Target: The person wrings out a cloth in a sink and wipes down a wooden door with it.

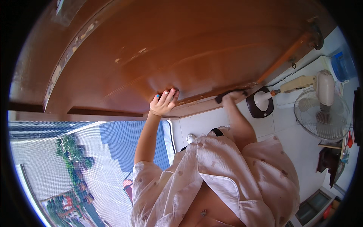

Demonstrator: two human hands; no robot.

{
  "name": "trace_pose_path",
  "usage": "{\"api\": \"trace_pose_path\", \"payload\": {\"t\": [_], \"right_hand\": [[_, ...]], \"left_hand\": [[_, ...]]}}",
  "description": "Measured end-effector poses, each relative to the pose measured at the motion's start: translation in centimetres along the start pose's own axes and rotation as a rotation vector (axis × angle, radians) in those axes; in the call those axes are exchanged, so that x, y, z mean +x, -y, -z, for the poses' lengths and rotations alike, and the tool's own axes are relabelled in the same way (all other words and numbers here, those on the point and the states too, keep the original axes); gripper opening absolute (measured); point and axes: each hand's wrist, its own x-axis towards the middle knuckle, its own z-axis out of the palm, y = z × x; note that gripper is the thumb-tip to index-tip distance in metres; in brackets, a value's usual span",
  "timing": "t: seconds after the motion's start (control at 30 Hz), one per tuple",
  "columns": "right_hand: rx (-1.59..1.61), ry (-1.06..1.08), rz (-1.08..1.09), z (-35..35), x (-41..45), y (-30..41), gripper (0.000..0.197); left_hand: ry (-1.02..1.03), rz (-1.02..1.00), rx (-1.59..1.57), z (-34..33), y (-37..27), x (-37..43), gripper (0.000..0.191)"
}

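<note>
A large brown wooden door (181,54) with chipped edges fills the upper part of the head view. My left hand (164,101) lies against the door's face, fingers spread, with nothing seen in it. Farther right, my right hand (236,96) is at the door's lower edge, closed on a dark cloth (222,97) that touches the wood there. The fingers of that hand are partly hidden and blurred.
A pedestal fan (323,113) and its dark base (260,102) stand at right on the pale tiled floor. At left, a mesh screen (93,159) shows potted plants behind it. A keyhole with a key (293,64) sits near the door's handle (317,37).
</note>
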Motion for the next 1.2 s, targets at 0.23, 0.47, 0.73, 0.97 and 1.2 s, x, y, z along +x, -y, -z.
{"api": "trace_pose_path", "payload": {"t": [0.23,0.47,0.73,0.97,1.2], "right_hand": [[0.116,0.020,-0.547,-0.2,-12.2,-7.4,0.050],[0.153,0.044,-0.849,1.9,-5.9,-6.6,0.049],[0.115,-0.056,-0.875,3.2,5.1,3.0,0.049],[0.017,0.022,-0.895,-0.1,2.4,3.2,0.048],[-0.073,0.178,-1.223,-0.3,-14.6,-12.9,0.047]], "left_hand": [[0.082,-0.003,-0.021,1.0,0.4,0.5,0.022],[0.396,0.466,-0.180,6.0,-3.6,-6.2,0.034],[0.545,1.610,-0.368,8.7,-10.9,-16.5,0.035],[0.310,1.939,-0.735,6.3,-11.2,-15.7,0.055],[0.716,1.764,-0.642,10.8,-12.9,-17.9,0.039]]}}
